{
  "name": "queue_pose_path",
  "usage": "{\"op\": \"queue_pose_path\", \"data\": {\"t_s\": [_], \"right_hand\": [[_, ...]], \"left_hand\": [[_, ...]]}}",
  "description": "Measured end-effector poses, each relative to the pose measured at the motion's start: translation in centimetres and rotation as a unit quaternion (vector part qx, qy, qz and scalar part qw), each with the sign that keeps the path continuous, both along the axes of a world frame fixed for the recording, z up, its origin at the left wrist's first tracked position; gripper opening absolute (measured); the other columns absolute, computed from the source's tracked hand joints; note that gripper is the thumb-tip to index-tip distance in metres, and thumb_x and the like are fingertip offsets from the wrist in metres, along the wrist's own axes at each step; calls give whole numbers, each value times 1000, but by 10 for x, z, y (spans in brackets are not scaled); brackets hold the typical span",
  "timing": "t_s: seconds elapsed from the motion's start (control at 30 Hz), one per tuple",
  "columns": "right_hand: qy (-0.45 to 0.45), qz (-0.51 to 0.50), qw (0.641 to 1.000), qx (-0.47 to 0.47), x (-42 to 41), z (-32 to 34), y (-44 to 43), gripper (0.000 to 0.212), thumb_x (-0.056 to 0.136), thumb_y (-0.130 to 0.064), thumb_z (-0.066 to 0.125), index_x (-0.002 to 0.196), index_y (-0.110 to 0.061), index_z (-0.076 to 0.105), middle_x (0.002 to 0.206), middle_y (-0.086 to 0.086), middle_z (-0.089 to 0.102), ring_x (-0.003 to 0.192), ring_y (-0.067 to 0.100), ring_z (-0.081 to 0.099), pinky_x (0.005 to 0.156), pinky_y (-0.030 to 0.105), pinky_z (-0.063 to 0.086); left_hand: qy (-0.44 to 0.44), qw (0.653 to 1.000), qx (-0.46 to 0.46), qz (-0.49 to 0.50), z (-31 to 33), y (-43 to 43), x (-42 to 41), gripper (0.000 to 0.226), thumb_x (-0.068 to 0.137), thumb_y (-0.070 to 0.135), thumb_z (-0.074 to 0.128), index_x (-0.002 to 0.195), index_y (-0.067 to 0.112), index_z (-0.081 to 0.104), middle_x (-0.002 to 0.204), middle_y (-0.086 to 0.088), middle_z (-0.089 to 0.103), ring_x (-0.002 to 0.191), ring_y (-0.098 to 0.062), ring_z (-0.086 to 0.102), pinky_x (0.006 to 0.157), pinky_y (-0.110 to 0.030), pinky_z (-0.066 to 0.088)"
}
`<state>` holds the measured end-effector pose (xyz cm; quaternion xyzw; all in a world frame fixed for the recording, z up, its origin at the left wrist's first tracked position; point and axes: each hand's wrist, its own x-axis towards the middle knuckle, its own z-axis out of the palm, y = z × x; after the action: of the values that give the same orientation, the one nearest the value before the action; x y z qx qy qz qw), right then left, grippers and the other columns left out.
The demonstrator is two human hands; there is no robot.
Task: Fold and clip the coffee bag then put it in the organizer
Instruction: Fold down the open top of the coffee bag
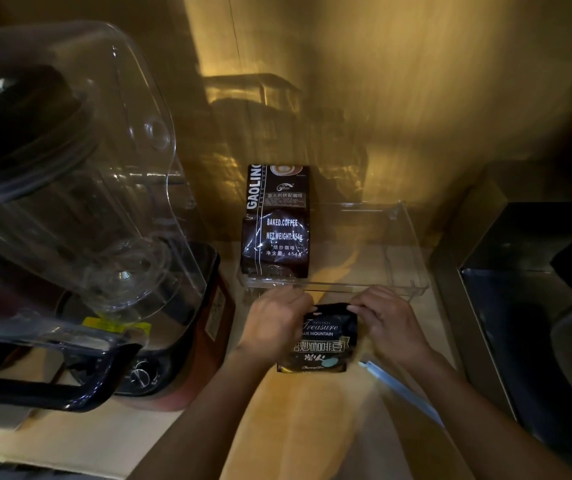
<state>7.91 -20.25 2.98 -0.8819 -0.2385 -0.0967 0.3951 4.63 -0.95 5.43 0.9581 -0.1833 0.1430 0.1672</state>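
Note:
A small dark coffee bag [322,341] with white lettering lies on the wooden counter just in front of a clear plastic organizer [406,237]. My left hand [277,323] pinches the bag's top left corner. My right hand [385,320] pinches its top right corner, and the top edge looks folded over between them. A long pale blue clip [402,389] lies on the counter to the right of the bag, under my right forearm. A larger dark coffee bag [277,220] stands in the left end of the organizer.
A big blender with a clear cover [70,174] and a dark red base [187,341] fills the left side. A dark appliance [537,306] stands at the right. A shiny golden wall [381,98] closes the back. Bare counter [295,427] lies between my forearms.

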Motion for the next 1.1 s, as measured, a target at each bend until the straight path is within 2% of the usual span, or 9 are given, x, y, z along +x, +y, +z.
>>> {"op": "queue_pose_path", "data": {"t_s": [0.2, 0.33, 0.53, 0.63, 0.7, 0.77, 0.9, 1.0, 1.1], "right_hand": [[-10, 15, 1000, -7, 5, 0, 7, 11, 73, 7, 67, 67, -2, 64, 65, 11, 66, 64, 26, 58, 61, 30, 41], [-11, 3, 1000, -3, 3, 0, 9, 10, 72, 7, 67, 69, -2, 66, 67, 11, 67, 65, 24, 58, 63, 26, 40], [-3, -21, 1000, 17, 2, 2, 8, 8, 73, 6, 66, 69, -1, 66, 67, 13, 66, 67, 23, 56, 64, 4, 32], [8, -15, 1000, 14, 0, 2, 7, 7, 75, 4, 66, 71, -2, 66, 69, 11, 66, 69, 23, 57, 68, 10, 34], [6, -11, 1000, 11, -2, 3, 9, 6, 75, 3, 66, 73, -2, 66, 70, 11, 67, 70, 25, 58, 68, 25, 38], [9, -13, 1000, 14, -3, 4, 10, 5, 76, 3, 65, 74, -2, 67, 71, 11, 67, 72, 25, 58, 67, 30, 40], [21, -15, 999, 28, -6, 5, 9, 7, 77, 2, 64, 80, -3, 68, 77, 10, 66, 76, 21, 57, 71, 27, 40], [57, -43, 995, 65, -10, -1, 6, 11, 78, -5, 65, 88, -9, 68, 79, 5, 63, 76, 15, 55, 69, 15, 40], [110, -114, 983, 91, -17, -16, -4, 11, 81, -18, 63, 93, -19, 64, 78, -10, 57, 74, 3, 53, 63, 17, 40]], "left_hand": [[21, 999, -29, 30, -5, 26, -11, 20, 68, -6, 71, 80, 8, 62, 71, -10, 65, 66, -27, 61, 56, -30, 48], [-12, 995, -64, 77, -4, 30, -12, 19, 77, 12, 71, 67, 11, 56, 62, -6, 63, 57, -20, 58, 52, -25, 44], [-71, 994, -8, 86, -3, 40, -17, 22, 83, 29, 60, 69, 12, 57, 66, -5, 63, 60, -21, 53, 56, -30, 39], [-80, 990, 24, 116, -4, 34, -21, 24, 86, 34, 53, 75, 13, 56, 72, -4, 61, 65, -22, 52, 62, -30, 34], [-72, 992, 13, 103, -3, 22, -22, 19, 85, 32, 58, 83, 12, 57, 79, -6, 62, 71, -23, 55, 65, -33, 40], [-53, 997, 5, 63, -1, 6, -19, 20, 84, 29, 59, 95, 12, 60, 91, -8, 66, 82, -25, 59, 70, -35, 46], [-33, 999, -3, 5, 4, -21, -6, 19, 83, 18, 63, 101, 10, 62, 92, -7, 69, 87, -26, 61, 78, -33, 42], [-26, 999, -20, -18, 5, -31, 0, 14, 74, 2, 70, 85, 8, 64, 76, -9, 68, 69, -25, 62, 64, -32, 43], [-6, 998, -62, -19, 4, -30, 3, 15, 71, -4, 70, 80, 5, 63, 72, -11, 67, 66, -27, 61, 54, -31, 46]]}}
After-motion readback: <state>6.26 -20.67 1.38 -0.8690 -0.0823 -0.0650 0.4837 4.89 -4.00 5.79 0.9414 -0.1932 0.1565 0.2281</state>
